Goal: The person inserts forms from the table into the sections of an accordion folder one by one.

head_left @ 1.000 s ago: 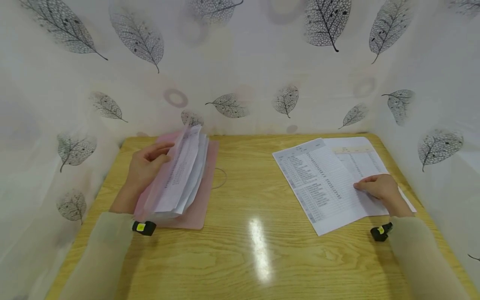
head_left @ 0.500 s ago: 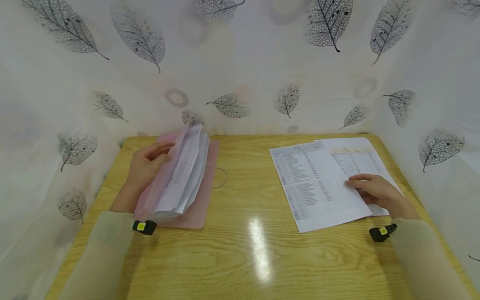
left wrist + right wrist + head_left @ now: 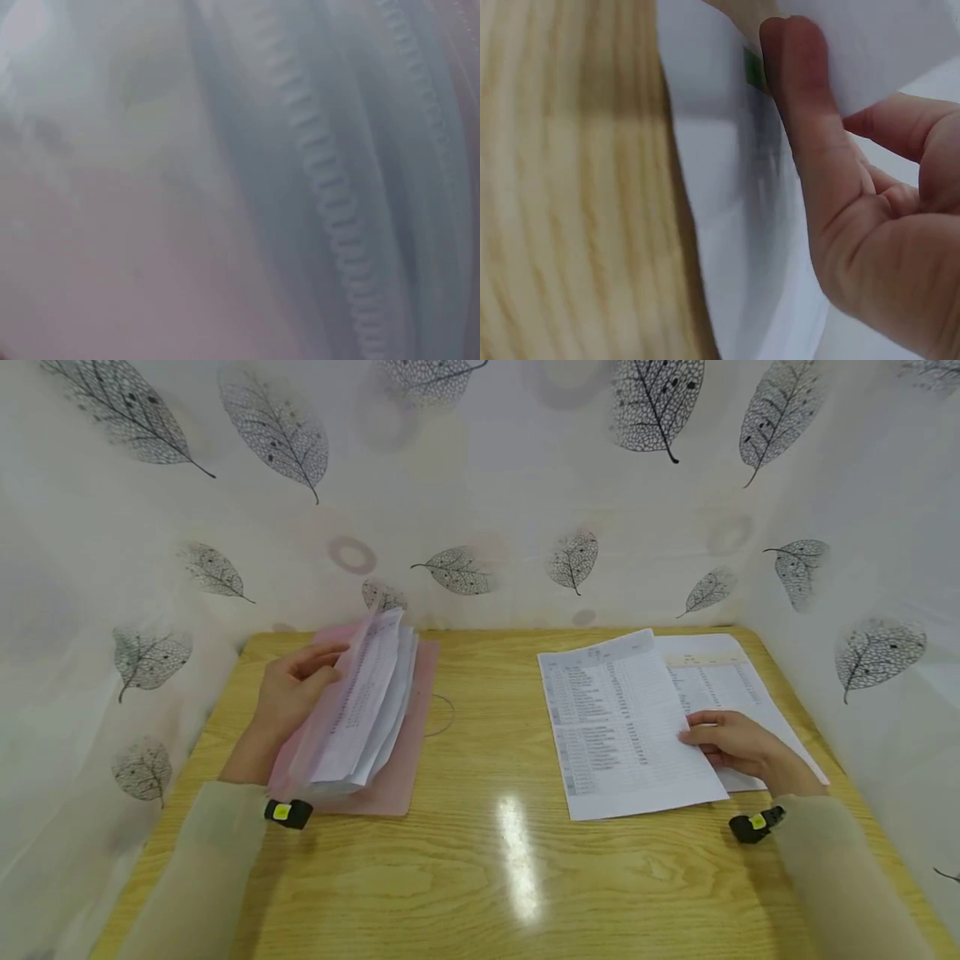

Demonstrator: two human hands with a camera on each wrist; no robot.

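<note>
A pink folder (image 3: 401, 756) lies open at the table's left. My left hand (image 3: 292, 693) grips its raised clear cover and the sheaf of printed pages (image 3: 367, 710), fingers behind and thumb in front. The left wrist view is a blur of page edges (image 3: 330, 195) at close range. At the right, a printed sheet (image 3: 622, 727) lies partly over a second sheet (image 3: 720, 681). My right hand (image 3: 738, 747) pinches the top sheet's right edge. In the right wrist view the thumb (image 3: 799, 112) presses on that sheet (image 3: 727, 225).
The wooden table (image 3: 495, 877) is boxed in on three sides by a white leaf-patterned cloth wall (image 3: 480, 485). A thin loop of cord (image 3: 442, 714) lies right of the folder. Black wrist cameras (image 3: 288, 814) sit on both sleeves.
My right hand has drawn the top sheet leftward and turned it squarer to the table edge. The left hand and the folder have stayed put.
</note>
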